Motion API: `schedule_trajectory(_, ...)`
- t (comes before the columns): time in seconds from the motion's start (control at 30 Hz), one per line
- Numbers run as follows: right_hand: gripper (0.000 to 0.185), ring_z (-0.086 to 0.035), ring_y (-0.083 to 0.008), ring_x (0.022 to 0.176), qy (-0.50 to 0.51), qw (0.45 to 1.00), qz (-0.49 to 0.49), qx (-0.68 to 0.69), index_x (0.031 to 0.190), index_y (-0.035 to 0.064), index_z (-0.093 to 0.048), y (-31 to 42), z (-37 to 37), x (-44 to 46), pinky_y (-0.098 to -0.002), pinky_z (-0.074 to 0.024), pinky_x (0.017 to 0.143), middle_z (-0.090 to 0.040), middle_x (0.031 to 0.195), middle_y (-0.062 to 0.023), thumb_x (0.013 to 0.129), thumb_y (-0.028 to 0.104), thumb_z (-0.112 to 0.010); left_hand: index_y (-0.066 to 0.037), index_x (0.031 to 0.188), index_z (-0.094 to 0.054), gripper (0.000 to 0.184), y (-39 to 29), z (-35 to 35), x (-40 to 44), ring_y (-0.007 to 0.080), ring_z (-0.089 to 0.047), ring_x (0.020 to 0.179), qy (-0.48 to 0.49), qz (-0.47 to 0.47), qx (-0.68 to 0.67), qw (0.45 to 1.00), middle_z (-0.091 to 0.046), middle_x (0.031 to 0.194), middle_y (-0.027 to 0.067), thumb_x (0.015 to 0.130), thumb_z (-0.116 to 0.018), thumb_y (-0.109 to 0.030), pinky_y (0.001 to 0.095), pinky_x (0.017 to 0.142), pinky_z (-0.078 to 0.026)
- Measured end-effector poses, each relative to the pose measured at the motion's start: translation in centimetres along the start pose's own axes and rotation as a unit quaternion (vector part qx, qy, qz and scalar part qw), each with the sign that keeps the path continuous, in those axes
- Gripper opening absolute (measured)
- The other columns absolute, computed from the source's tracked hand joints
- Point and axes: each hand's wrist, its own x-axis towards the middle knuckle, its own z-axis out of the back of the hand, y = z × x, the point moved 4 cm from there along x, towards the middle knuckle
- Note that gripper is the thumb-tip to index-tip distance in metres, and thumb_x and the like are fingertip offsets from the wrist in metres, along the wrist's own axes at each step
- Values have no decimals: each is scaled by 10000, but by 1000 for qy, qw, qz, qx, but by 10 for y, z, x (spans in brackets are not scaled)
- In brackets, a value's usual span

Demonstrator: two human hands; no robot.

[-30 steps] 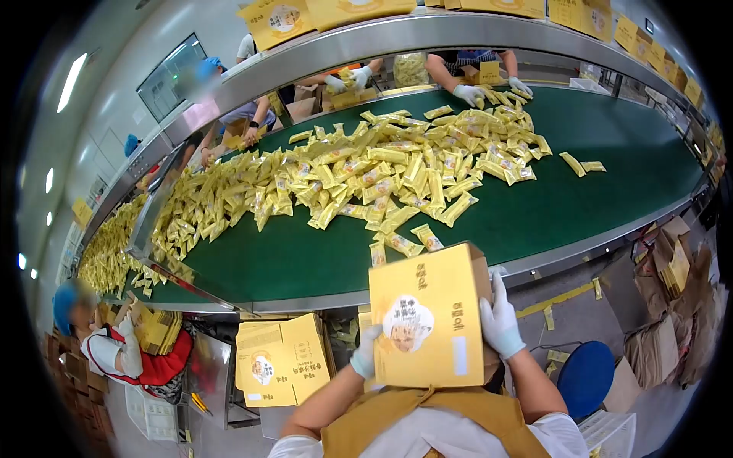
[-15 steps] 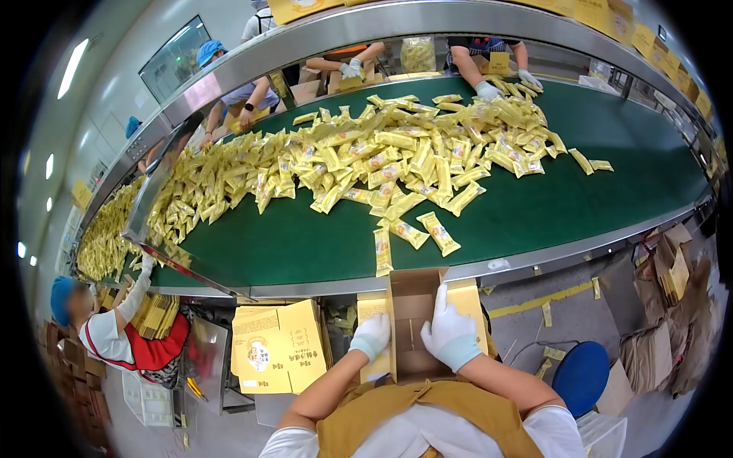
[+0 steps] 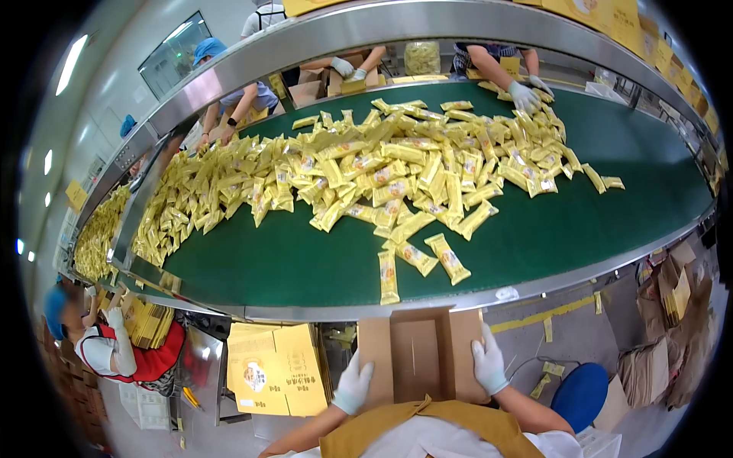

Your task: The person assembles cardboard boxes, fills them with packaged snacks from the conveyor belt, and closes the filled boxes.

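Observation:
An open cardboard box (image 3: 421,353), brown inside and with its side flaps folded out, is held upright close to my body. My left hand (image 3: 353,383), in a white glove, grips its left flap, and my right hand (image 3: 489,360) grips the right flap. Just beyond the box, the green belt (image 3: 321,267) carries a large pile of yellow wrapped packets (image 3: 412,164). A single packet (image 3: 388,276) lies near the belt's close edge. To the left of my hands sits a stack of flat yellow cartons (image 3: 276,368).
Across the belt, a co-worker's gloved hand (image 3: 524,98) touches packets. Another person in a red apron (image 3: 156,355) is at the left. A metal rail (image 3: 427,30) arches above the belt. A blue stool (image 3: 582,393) and brown cardboard (image 3: 645,374) are at the right.
The box has turned from its printed face to its open inside, and its flaps are now spread outward. My hands have moved apart onto the flaps. The co-worker's hands across the belt have shifted right.

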Motion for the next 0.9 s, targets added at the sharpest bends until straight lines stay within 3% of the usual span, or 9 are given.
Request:
schedule_trajectory(0.03,543,-630,-449,1059,-9,1000,2,-28,1506,-19,-351,-20,-12,-2,-446,-505,949,-620,1231,-302,1029,201,-486,7,1531,-312,571,-6,-7,-3,456,-629,1108,-3,59,82,995,-662,1186,266,1008,-487,-142,434,967,-499)
schedule_trajectory(0.07,485,-624,-451,1051,58,990,-108,-64,1462,0,-425,-41,-32,-7,-479,-507,903,-627,1208,-284,1013,166,-502,12,1528,-308,571,-7,-24,0,508,-572,1140,72,260,186,945,-606,1281,287,992,-470,-101,454,1004,-473)
schedule_trajectory(0.13,330,-624,-447,952,29,988,101,-114,1275,42,-577,-45,-59,5,-504,-501,810,-644,1069,-260,962,147,-560,-1,1504,-364,560,53,-65,11,498,-537,1194,-53,-120,171,976,-518,1388,308,969,-506,-85,476,1031,-447)
schedule_trajectory(0.27,101,-560,-383,867,-86,945,228,-220,958,63,-614,19,-14,111,-491,-450,757,-590,954,-195,861,84,-634,-8,1349,-546,464,-26,-4,107,463,-495,1259,-162,-267,218,925,-503,1413,249,891,-601,-61,506,1075,-403)
schedule_trajectory(0.4,360,-538,-376,1132,-127,940,212,-234,1191,105,-639,26,12,224,-462,-427,974,-576,1205,-170,851,199,-714,-173,1378,-574,515,-47,26,238,409,-409,1376,-144,-233,322,906,-503,1427,169,901,-689,-331,568,1145,-286)
schedule_trajectory(0.47,476,-439,-441,1310,-101,927,191,-306,1312,178,-624,-3,9,283,-553,-343,1074,-492,1420,-192,888,386,-682,-211,1390,-569,565,-40,28,310,412,-375,1404,-107,-183,287,934,-485,1472,153,897,-650,-476,616,1141,-259)
schedule_trajectory(0.6,676,-283,-483,1445,43,953,-71,-290,1467,355,-494,-26,-13,363,-691,-204,1112,-265,1634,-141,882,692,-530,-348,1498,-455,736,-59,8,392,496,-228,1465,34,0,441,897,-460,1525,80,885,-424,-754,744,1129,-99)
schedule_trajectory(0.8,826,-330,-440,1428,29,921,-84,-379,1524,304,-418,-3,-52,367,-695,-202,1109,-288,1636,-85,837,752,-515,-354,1412,-571,717,-57,-10,394,560,-116,1465,55,33,477,877,-440,1542,54,869,-390,-786,786,1107,2)
schedule_trajectory(0.9,827,-332,-436,1421,44,917,-41,-393,1509,263,-441,12,-65,345,-697,-195,1116,-350,1604,-98,833,731,-528,-317,1289,-673,618,-38,-6,378,527,-163,1457,45,-41,476,878,-500,1468,56,878,-458,-725,788,1083,-66)
